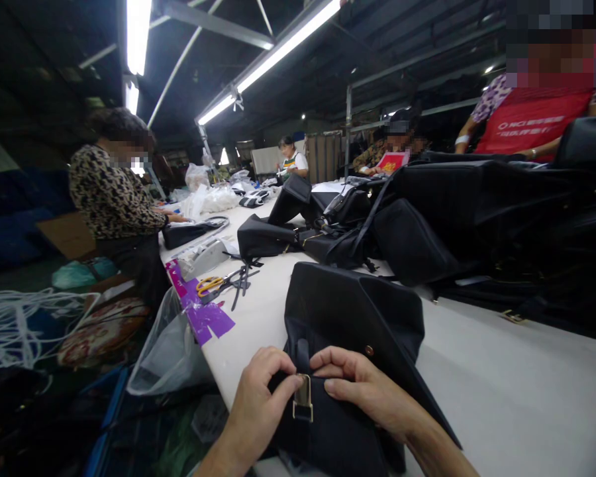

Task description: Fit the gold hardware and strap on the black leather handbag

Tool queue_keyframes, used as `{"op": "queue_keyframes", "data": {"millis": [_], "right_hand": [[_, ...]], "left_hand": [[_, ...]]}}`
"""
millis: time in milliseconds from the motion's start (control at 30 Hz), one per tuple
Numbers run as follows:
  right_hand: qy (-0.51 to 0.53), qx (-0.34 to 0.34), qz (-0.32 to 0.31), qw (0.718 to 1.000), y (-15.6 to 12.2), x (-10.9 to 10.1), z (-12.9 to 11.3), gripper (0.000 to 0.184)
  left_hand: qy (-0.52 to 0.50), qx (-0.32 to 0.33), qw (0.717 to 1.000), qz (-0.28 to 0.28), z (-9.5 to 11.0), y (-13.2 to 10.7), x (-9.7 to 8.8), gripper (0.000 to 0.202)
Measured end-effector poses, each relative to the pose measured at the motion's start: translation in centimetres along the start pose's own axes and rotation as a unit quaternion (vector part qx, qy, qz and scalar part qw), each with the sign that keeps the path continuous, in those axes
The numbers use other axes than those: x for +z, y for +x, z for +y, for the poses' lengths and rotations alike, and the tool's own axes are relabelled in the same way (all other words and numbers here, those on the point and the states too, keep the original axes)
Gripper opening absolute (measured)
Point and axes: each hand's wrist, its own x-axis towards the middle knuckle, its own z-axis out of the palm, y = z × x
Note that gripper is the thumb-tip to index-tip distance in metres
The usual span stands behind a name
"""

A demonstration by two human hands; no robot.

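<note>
A black bag (357, 318) lies on the white table right in front of me, its flap tilted up and away. On its near panel sits a gold metal buckle (302, 397) with a short black strap (302, 354) running above it. My left hand (265, 394) pinches the top left edge of the buckle between thumb and forefinger. Beside it, my right hand (352, 381) has its thumb and fingers bent close together at the bag, just right of the strap. Whether those right fingers grip the bag's fabric is hidden. A round metal snap (369, 350) shows on the flap.
Black bags (467, 225) are heaped across the table's right and back. Yellow-handled scissors (211, 285) and black strap pieces (241, 285) lie left, by purple tape (211, 321). A clear plastic bag (163, 351) hangs at the edge. Co-workers (114, 185) stand or sit around the table.
</note>
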Motion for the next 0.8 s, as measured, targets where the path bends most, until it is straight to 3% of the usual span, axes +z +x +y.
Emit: {"op": "queue_keyframes", "data": {"millis": [100,167,300,400,467,567,667,800], "right_hand": [[0.009,0.002,0.004,1.0,0.0,-0.1,-0.1,0.033],[0.017,0.004,0.007,1.0,0.0,-0.1,-0.1,0.033],[0.036,0.009,0.005,0.999,0.0,-0.3,0.1,0.034],[0.04,0.006,0.005,0.999,0.0,-0.3,0.3,0.034],[0.032,0.007,0.008,0.999,-0.1,-0.2,0.3,0.034],[0.006,0.006,0.011,1.0,-0.4,0.1,-0.2,0.033],[-0.041,-0.005,0.022,0.999,-1.0,1.0,-1.4,0.033],[-0.138,-0.023,0.033,0.99,-3.4,3.5,-3.7,0.033]], "left_hand": [[0.032,0.05,0.997,0.053,-0.4,-0.3,0.4,0.018],[0.064,0.07,0.992,0.079,-0.5,-0.6,-0.3,0.02],[0.141,0.05,0.984,0.101,-2.2,-1.7,-4.3,0.026],[0.266,0.007,0.954,0.135,-6.1,-3.3,-9.0,0.032],[0.362,-0.019,0.919,0.158,-9.6,-5.1,-12.0,0.028],[0.446,-0.047,0.873,0.192,-13.8,-8.1,-14.8,0.047],[0.404,-0.091,0.897,0.156,-14.6,-10.1,-14.8,0.043],[0.244,-0.119,0.961,0.049,-12.4,-10.3,-11.9,0.033]]}}
